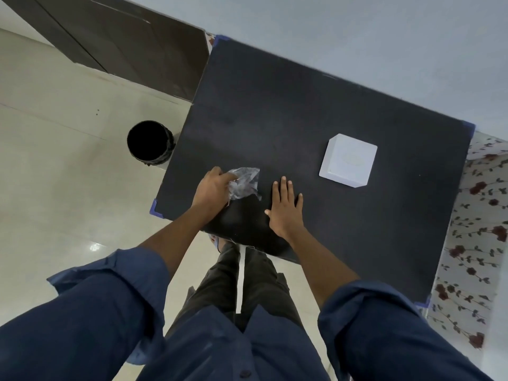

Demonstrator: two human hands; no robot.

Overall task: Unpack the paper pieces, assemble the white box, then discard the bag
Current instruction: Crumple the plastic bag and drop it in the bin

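1. On black table top (288, 105), near edge: left hand (213, 188) closed round crumpled clear plastic bag (244, 182), fingers bunching its left side; bag touching the surface.
2. Just at 3 o'clock of bag: right hand (284, 209) flat, palm down, fingers spread, gripping nothing; apart from bag.
3. Toward 2 o'clock from right hand, well apart: white box (347, 160) assembled, closed, sitting alone on table, untouched.
4. At 9 o'clock of table, on tiled floor (55, 174): round black bin (149, 143), open mouth, just beside table edge; 10 o'clock from bag.
5. Blue tape on table corners (154, 207). Floral cloth (478, 215) along 3 o'clock edge.
6. Rolled blue sleeves (110, 284) on both forearms.
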